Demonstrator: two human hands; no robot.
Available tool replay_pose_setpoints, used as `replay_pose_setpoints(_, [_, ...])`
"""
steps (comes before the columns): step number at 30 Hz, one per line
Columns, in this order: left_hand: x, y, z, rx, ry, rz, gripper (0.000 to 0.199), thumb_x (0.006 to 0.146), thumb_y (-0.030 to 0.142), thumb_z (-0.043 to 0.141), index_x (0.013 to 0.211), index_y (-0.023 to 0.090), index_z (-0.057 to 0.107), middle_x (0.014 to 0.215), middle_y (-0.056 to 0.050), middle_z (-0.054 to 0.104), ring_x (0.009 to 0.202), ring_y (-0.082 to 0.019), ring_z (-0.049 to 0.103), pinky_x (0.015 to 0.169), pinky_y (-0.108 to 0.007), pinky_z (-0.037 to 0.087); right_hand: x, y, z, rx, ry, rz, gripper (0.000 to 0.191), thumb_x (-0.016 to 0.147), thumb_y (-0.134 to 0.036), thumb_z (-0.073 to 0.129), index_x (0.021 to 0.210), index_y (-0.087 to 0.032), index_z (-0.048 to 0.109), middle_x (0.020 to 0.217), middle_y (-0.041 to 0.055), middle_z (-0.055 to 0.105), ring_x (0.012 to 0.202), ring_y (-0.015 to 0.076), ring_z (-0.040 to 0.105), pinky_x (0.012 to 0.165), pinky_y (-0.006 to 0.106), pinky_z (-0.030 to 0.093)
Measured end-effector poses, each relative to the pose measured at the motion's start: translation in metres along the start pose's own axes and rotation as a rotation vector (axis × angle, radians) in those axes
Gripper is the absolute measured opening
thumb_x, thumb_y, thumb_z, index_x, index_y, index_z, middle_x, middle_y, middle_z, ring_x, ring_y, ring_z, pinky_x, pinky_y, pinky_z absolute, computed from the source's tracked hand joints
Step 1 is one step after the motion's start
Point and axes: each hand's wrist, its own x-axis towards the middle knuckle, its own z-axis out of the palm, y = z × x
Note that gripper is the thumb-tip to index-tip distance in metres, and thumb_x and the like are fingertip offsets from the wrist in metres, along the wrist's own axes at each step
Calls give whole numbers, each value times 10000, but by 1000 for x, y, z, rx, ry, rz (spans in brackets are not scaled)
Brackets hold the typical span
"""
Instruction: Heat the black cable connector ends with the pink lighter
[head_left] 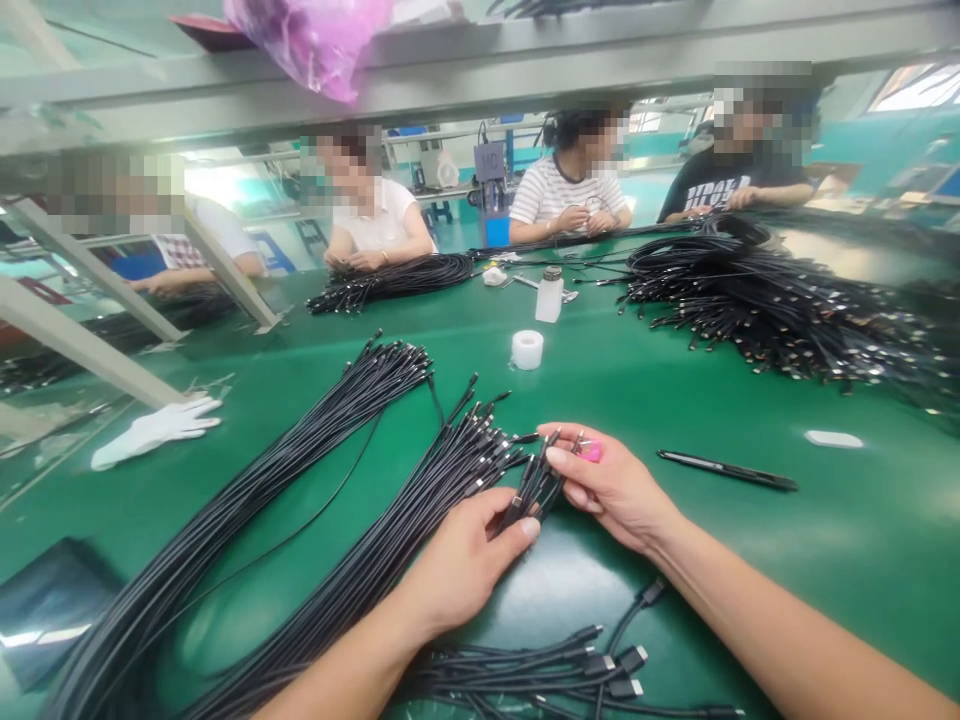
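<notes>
My left hand [480, 550] is closed round several black cable ends [531, 492] near the middle of the table. My right hand [604, 480] pinches the tips of the same cable ends, and a small pink piece [590, 451] shows at its fingers. Just left of both hands lies a bundle of black cables [420, 510] with metal connector tips. Another long bundle [300, 460] curves beside it on the left. Below my hands, more cables with larger plugs [600, 662] rest on the green table [750, 560].
A black pen [727, 470] and a white oval piece [834, 439] lie to the right. Ahead are a tape roll [527, 350], a white bottle [549, 296] and a large cable heap [772, 300]. A white glove [157, 432] lies left, by metal struts. Several people sit across the table.
</notes>
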Motion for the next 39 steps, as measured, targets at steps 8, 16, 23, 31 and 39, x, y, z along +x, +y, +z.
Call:
replay_pose_setpoints(8, [0, 14, 1, 146, -75, -18, 315, 945, 419, 448, 1051, 164, 599, 882, -44, 656, 787, -178, 621, 729, -271, 483, 1, 3, -3, -83, -60, -63, 351, 739, -367, 804, 946, -165, 607, 474, -89, 473, 375, 32, 390, 326, 112, 223])
replay_pose_setpoints(16, [8, 49, -10, 350, -156, -24, 368, 945, 492, 427, 940, 181, 624, 941, -52, 681, 881, -202, 615, 848, -295, 469, 3, -4, 0, 9, -125, -53, 344, 707, -358, 815, 882, -168, 587, 462, -94, 484, 354, 36, 390, 310, 120, 216])
replay_pose_setpoints(23, [23, 27, -2, -239, -248, -281, 457, 857, 544, 588, 1068, 140, 623, 1036, -138, 696, 907, -247, 669, 835, -370, 514, 8, 0, 1, 25, -107, -38, 378, 676, -377, 827, 861, -172, 569, 455, -103, 469, 351, 36, 374, 318, 128, 230])
replay_pose_setpoints(31, [16, -13, 11, -632, -56, -326, 403, 738, 495, 760, 837, 150, 577, 616, 56, 462, 455, -30, 337, 431, -173, 251, 10, 9, 4, -183, -83, 31, 516, 692, -478, 795, 1038, -163, 577, 516, -93, 512, 391, 42, 442, 355, 132, 282])
replay_pose_setpoints(39, [26, -14, -4, -447, 124, -341, 405, 725, 519, 742, 801, 155, 582, 702, -26, 655, 587, -127, 583, 568, -242, 475, 13, 7, 2, -234, 62, 32, 589, 720, -514, 752, 1145, -170, 533, 773, -56, 576, 395, 15, 445, 341, 156, 266])
